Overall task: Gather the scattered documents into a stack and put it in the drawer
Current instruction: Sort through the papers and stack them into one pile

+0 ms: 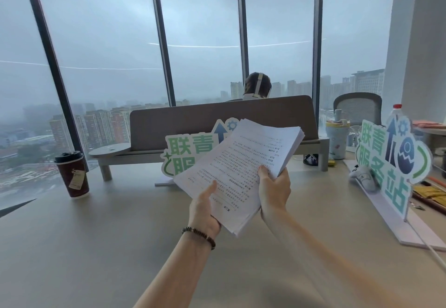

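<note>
1. The stack is held up in the air above the desk, tilted, with its far corner raised toward the divider.
2. The left hand grips the stack's near-left corner — thumb laid on the top sheet, the fingers hidden beneath.
3. The right hand is closed round the right edge, thumb on top, the remaining fingers under the pile and out of sight.
4. The stack is judged thick and fairly heavy for paper, yet limp: loose sheets can be expected to sag and slide over one another, and the edges at the far corner already look fanned and uneven.
5. A two-sided hold at opposite edges, with support from below, is judged best; a pinch at a single corner would likely let sheets slip free.
6. The edges would probably be squared against the desk first.
7. No drawer is seen in this view — its place cannot be told.
8. A cup stands well apart at the left.
</note>
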{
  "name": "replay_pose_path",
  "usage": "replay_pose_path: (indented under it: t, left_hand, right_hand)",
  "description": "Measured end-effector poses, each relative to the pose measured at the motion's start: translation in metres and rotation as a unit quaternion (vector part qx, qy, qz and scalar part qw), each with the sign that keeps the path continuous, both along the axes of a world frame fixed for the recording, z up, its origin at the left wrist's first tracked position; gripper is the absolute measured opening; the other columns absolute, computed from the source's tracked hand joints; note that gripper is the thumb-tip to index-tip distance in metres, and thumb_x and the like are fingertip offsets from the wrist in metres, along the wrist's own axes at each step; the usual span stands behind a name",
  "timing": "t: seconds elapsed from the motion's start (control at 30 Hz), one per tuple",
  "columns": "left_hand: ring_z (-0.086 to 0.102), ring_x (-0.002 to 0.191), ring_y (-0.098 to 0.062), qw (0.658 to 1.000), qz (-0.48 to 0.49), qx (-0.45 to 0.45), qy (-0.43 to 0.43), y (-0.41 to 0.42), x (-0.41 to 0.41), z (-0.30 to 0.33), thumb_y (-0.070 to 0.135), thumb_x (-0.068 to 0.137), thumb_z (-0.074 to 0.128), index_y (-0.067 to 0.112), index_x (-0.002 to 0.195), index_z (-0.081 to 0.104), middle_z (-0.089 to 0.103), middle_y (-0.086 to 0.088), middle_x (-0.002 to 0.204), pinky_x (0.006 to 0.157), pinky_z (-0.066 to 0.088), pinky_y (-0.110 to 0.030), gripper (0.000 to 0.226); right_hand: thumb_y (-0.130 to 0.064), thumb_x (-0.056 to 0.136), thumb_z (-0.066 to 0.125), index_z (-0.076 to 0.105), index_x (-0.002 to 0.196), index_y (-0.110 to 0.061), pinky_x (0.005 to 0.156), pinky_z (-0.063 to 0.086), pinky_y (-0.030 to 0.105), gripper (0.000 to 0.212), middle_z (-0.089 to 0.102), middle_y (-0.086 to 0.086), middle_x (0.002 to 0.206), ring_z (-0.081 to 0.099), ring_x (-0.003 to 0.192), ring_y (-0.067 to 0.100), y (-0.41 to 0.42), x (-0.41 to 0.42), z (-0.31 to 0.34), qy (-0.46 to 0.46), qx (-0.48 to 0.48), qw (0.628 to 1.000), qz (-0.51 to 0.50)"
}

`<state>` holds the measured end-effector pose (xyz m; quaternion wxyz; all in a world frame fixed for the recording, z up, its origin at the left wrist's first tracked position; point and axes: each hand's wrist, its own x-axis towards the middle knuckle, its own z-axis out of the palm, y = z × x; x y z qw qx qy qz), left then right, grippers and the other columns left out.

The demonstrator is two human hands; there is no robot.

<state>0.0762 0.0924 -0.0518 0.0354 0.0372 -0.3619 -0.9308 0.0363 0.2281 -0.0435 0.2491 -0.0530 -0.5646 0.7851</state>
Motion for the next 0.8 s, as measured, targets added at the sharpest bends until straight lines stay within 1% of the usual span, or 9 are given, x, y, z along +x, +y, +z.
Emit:
replay_pose_path:
  t: [0.1,0.2,0.27,0.37,0.43,0.53,0.63,0.73,0.8]
  left_hand:
    - [0.069,0.106,-0.034,0.998,0.035,-0.035,-0.027,-0.005,-0.009,-0.008,0.007,0.089,0.068,0.009,0.126,0.061,0.072,-0.013,0.116,0.092,0.054,-0.058,0.038]
    - [0.069,0.107,-0.034,0.997,0.045,-0.055,-0.031,-0.015,-0.014,-0.012,0.007,0.089,0.068,0.009,0.125,0.062,0.072,-0.013,0.116,0.086,0.057,-0.055,0.037]
    - [0.069,0.107,-0.034,0.996,0.046,-0.066,-0.028,-0.025,-0.015,-0.011,0.006,0.09,0.066,0.01,0.124,0.063,0.072,-0.013,0.116,0.081,0.059,-0.053,0.034]
    - [0.068,0.105,-0.037,0.991,0.062,-0.114,-0.018,-0.044,-0.014,-0.008,0.004,0.09,0.065,0.012,0.118,0.066,0.073,-0.013,0.113,0.087,0.055,-0.058,0.029]
    - [0.07,0.101,-0.036,0.983,0.086,-0.163,0.0,-0.056,-0.01,-0.005,0.003,0.091,0.065,0.012,0.114,0.067,0.074,-0.013,0.11,0.088,0.055,-0.056,0.025]
    - [0.071,0.098,-0.034,0.961,0.123,-0.245,0.04,-0.072,-0.006,-0.001,0.005,0.09,0.067,0.013,0.109,0.07,0.075,-0.011,0.107,0.083,0.058,-0.05,0.02]
    - [0.072,0.096,-0.032,0.936,0.158,-0.309,0.064,-0.084,-0.007,0.001,0.007,0.089,0.069,0.015,0.105,0.071,0.076,-0.008,0.104,0.079,0.059,-0.047,0.018]
    - [0.073,0.093,-0.03,0.912,0.174,-0.362,0.089,-0.09,-0.007,0.001,0.008,0.089,0.069,0.018,0.101,0.072,0.076,-0.007,0.102,0.077,0.06,-0.047,0.016]
    - [0.073,0.092,-0.028,0.902,0.173,-0.383,0.099,-0.091,-0.006,0.0,0.009,0.09,0.069,0.019,0.101,0.072,0.076,-0.006,0.102,0.075,0.061,-0.047,0.016]
  right_hand:
    - [-0.026,0.094,0.061,0.056,0.116,-0.029,0.083,0.058,0.035,0.022,0.066,-0.009,0.107,0.065,0.096,0.011,0.001,0.001,-0.001,0.002,-0.005,1.0,0.008]
    - [-0.037,0.098,0.054,0.056,0.117,-0.029,0.076,0.054,0.028,0.02,0.066,-0.011,0.105,0.064,0.096,0.009,0.004,0.002,-0.002,-0.002,-0.019,0.997,0.069]
    - [-0.041,0.097,0.053,0.06,0.114,-0.024,0.08,0.056,0.034,0.025,0.069,-0.005,0.106,0.066,0.099,0.014,0.012,-0.004,-0.002,-0.022,-0.014,0.994,0.102]
    - [-0.024,0.093,0.057,0.059,0.104,-0.021,0.091,0.057,0.049,0.012,0.069,0.007,0.107,0.069,0.099,0.024,0.031,-0.015,0.007,-0.028,-0.02,0.995,0.098]
    - [-0.008,0.089,0.059,0.056,0.108,-0.018,0.09,0.057,0.05,0.021,0.067,0.013,0.109,0.069,0.096,0.026,0.046,-0.02,0.014,-0.018,-0.025,0.995,0.099]
    - [-0.004,0.083,0.064,0.051,0.131,-0.02,0.086,0.056,0.04,0.052,0.066,0.005,0.104,0.064,0.096,0.021,0.063,-0.023,0.02,-0.027,0.084,0.993,0.079]
    - [-0.001,0.08,0.068,0.051,0.139,-0.021,0.074,0.047,0.029,0.064,0.069,0.003,0.099,0.063,0.096,0.02,0.076,-0.027,0.022,-0.042,0.239,0.964,0.112]
    - [-0.001,0.082,0.069,0.054,0.133,-0.02,0.071,0.051,0.031,0.056,0.068,0.005,0.097,0.066,0.091,0.017,0.078,-0.028,0.019,-0.053,0.338,0.923,0.178]
    - [-0.007,0.087,0.068,0.055,0.126,-0.02,0.079,0.056,0.036,0.043,0.069,0.002,0.109,0.067,0.096,0.017,0.074,-0.029,0.012,-0.043,0.327,0.921,0.205]
